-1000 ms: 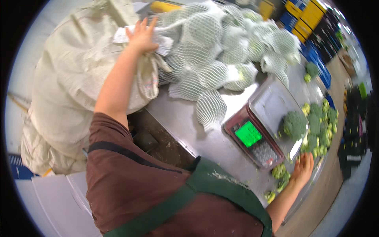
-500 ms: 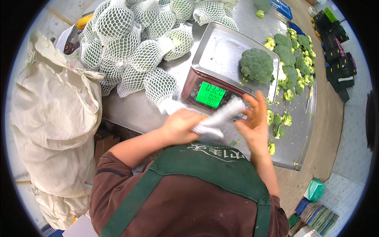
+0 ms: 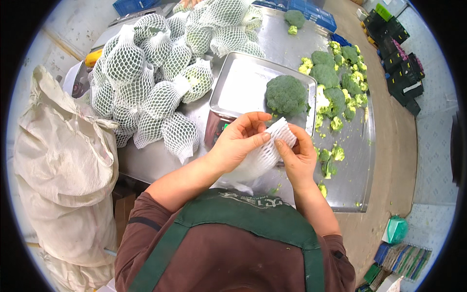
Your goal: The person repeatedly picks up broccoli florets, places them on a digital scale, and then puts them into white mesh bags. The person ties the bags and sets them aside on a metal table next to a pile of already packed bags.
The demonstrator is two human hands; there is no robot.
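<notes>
A white foam net sleeve (image 3: 262, 155) is stretched between my two hands, its mouth pulled partly apart. My left hand (image 3: 238, 141) pinches one side of the rim, and my right hand (image 3: 297, 155) grips the other. Just beyond them, a bare broccoli head (image 3: 286, 95) sits on the right part of the metal weighing tray (image 3: 238, 87). The tray rests on a dark red scale (image 3: 212, 127), whose display is mostly hidden behind my left hand.
Netted broccoli heads (image 3: 163, 100) are piled at the left. Loose broccoli and trimmed florets (image 3: 335, 97) spread over the steel table (image 3: 352, 185) at the right. A big white woven sack (image 3: 63, 165) stands left of the table. Another person's hand (image 3: 190, 2) shows at the far edge.
My left hand has risen and come closer to my right. Both now hold the foam sleeve's rim, which has been spread. The view has shifted, so the table things appear further left.
</notes>
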